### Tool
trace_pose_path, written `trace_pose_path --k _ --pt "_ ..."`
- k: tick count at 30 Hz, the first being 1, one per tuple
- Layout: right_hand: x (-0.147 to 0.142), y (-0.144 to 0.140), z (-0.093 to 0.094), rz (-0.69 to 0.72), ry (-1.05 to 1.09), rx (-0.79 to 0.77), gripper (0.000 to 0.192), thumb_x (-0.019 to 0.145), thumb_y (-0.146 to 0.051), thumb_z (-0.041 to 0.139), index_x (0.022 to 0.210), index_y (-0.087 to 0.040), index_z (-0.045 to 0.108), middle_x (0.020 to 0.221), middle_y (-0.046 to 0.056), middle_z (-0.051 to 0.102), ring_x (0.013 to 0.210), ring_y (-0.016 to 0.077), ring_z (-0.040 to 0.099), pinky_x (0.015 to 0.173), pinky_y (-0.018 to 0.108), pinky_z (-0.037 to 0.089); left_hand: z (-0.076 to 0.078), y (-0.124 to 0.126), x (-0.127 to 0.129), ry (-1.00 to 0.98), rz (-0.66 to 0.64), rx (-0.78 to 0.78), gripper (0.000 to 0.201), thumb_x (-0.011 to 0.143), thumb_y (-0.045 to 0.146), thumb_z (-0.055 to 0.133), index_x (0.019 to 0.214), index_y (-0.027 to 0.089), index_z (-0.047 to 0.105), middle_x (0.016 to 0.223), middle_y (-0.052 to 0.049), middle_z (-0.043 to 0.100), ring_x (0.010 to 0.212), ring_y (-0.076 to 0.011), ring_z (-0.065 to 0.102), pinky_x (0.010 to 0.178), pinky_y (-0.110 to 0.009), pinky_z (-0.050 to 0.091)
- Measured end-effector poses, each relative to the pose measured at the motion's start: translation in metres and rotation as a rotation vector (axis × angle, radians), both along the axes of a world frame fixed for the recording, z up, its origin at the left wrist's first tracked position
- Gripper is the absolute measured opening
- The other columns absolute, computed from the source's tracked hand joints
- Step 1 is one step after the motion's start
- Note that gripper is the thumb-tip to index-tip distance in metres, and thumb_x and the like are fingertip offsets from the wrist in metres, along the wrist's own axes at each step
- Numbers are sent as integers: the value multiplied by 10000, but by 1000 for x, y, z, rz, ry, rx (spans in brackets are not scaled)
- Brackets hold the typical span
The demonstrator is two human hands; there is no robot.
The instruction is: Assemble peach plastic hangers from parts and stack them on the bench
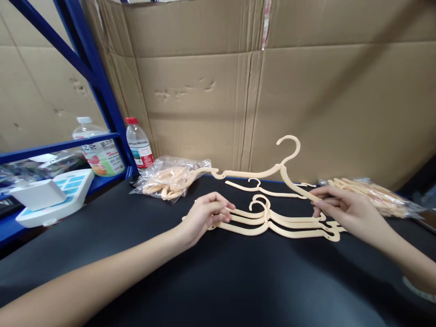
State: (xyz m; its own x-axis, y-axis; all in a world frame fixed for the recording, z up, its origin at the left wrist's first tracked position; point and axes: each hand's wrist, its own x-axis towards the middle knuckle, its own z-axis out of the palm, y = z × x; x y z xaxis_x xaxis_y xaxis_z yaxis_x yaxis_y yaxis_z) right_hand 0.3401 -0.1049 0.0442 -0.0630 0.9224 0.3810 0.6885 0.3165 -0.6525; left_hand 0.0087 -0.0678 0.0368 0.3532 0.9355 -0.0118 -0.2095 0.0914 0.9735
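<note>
My right hand (340, 206) pinches one arm of a cream plastic clothes hanger (254, 174), holding it up at a tilt with its hook upward. The hanger's other arm reaches left, toward a bag. Below it, several matching hangers (293, 234) lie overlapping on the black table (225, 281), their hooks close together. My left hand (208, 215) is over the left ends of this stack, fingers loosely bent and slightly apart. Whether it touches the hangers is hard to see. Another hanger (275, 192) lies flat behind the stack.
A clear bag of hangers (170, 178) lies at the back left, another bag (371, 195) at the back right. A red-capped bottle (139, 145) stands by the blue rack (102, 97). Left are a larger bottle (102, 156) and a white-and-blue plastic item (56, 195). Cardboard (197, 100) stands behind.
</note>
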Motion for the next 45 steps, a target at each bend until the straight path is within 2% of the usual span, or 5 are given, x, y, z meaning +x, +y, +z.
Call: trace_pose_path --k 5,11,23,31,45 --pt "-2 2 4 57 149 -56 445 776 -603 606 927 -185 589 693 48 624 626 200 642 578 311 508 -2 -27 6 318 -452 295 95 775 197 634 748 109 611 815 -84 673 628 -128 613 604 -255 510" --pt "-3 1 9 181 143 -163 356 749 -534 660 822 -191 600 773 47 604 723 183 595 627 284 486 0 -45 10 559 -659 657 98 758 90 569 767 89 666 778 -103 693 667 -148 604 635 -248 507" --pt "5 -10 22 426 -344 -421 175 813 -306 576 871 -175 676 795 38 641 718 172 575 659 277 446 1 -45 12 668 -653 701 103 787 98 565 794 124 664 776 -57 677 678 -125 594 636 -213 498" --pt "6 -6 11 364 -445 -384 152 779 -257 570 833 -166 677 784 43 641 697 163 575 634 261 442 -1 -43 14 674 -659 711 99 824 132 546 798 134 641 768 -46 661 675 -120 584 632 -210 489" --pt "17 4 -4 183 -426 -297 53 772 -233 550 775 -181 557 635 -2 575 557 128 503 506 233 368 -12 -27 11 737 -470 906 109 854 115 518 859 189 598 1013 -50 650 948 -173 581 864 -332 456"
